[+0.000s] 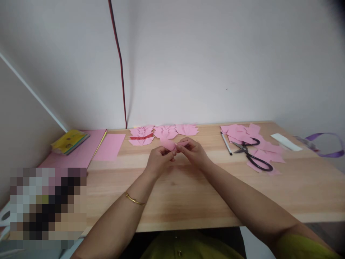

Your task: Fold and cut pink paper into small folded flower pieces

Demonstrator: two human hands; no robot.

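Between my two hands, above the middle of the wooden table (172,198), is a small pink piece of paper (167,144) with a folded shape. My left hand (159,158) pinches its left part between thumb and fingers. On the right side, my right hand (194,153) pinches a narrow pointed part of the same paper. Fingers hide some of its folds. Just beyond my hands, several folded pink paper pieces (165,131) lie in groups near the wall, one with a red strip (141,137) across it.
To the right lie black-handled scissors (248,151) on loose pink paper pieces (242,133), a pen (226,143), a white strip (286,141) and a purple strap (330,154). Leftward are pink sheets (109,147), a gold-coloured stick (99,144) and a yellow packet (69,141). A cable (121,64) hangs along the wall.
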